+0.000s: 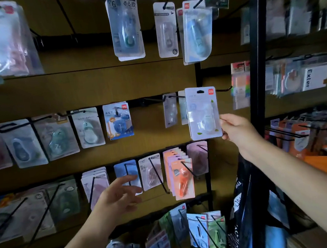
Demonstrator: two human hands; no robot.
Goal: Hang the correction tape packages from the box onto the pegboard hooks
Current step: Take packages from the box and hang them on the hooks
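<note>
Already many packages hang on the pegboard; the right hand pinches a package beside its hook, not yet threaded; left hand spread, holding nothing.

Right arm: you reach it bare from the lower right corner, up and leftward, nearly straight at the elbow.
Right hand: raised at mid-height, thumb and fingers pinching the right edge of a correction tape package held upright.
Left arm: you extend it bare from the bottom left, angled up and to the right.
Left hand: lower than the right, palm forward, fingers spread and relaxed, holding nothing.
</note>
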